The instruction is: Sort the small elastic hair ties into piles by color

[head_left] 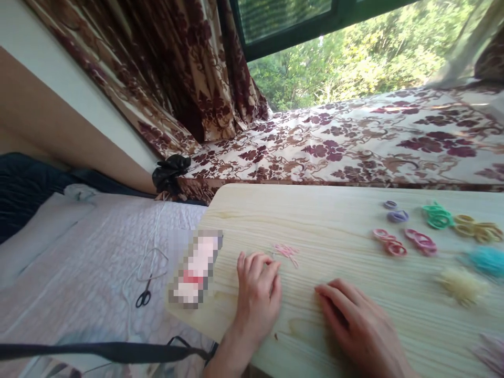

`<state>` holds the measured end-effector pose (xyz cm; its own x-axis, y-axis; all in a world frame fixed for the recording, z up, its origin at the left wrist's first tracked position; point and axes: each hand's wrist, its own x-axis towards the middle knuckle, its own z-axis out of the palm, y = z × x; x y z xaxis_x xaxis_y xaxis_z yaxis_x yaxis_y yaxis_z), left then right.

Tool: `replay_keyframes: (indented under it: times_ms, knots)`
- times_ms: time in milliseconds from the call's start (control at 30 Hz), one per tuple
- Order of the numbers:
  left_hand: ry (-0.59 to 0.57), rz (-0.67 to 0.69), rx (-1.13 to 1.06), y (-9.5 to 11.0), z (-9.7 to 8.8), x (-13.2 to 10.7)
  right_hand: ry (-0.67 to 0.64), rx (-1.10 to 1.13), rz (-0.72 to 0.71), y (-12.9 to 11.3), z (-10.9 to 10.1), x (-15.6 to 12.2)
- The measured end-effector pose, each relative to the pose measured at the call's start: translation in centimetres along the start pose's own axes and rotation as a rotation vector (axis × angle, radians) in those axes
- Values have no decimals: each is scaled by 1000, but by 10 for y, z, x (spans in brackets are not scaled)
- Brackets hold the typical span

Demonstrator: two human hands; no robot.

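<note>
"While the pink strands (288, 252) lie loose on the table (315, 215), crossing without one long axis, which hand is nearer?"

"The left hand (259, 289): the pile sits just beyond its fingertips, slightly rightward."

"Pinching?"

"Can't tell; those fingers are bent, slightly parted. The right hand (360, 323), farther right, has its fingers together, any grip hidden."

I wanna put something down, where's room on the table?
On the wooden table, there's a bare stretch beyond the pink strips, left of the purple hair ties. Another gap lies between the left hand and right hand. The right side is crowded with green hair ties and a blue bundle.
</note>
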<state>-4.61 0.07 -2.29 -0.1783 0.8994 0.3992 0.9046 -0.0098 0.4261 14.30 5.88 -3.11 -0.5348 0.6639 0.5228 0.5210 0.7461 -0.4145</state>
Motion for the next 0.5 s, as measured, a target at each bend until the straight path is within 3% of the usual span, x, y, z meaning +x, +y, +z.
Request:
replay_keyframes:
  times_ms: [267, 500]
  knots:
    - [55, -80, 96, -12, 0, 9, 34, 17, -14, 1, 1, 0]
    - [-75, -62, 103, -4, -1, 6, 29, 25, -10, 2, 2, -1]
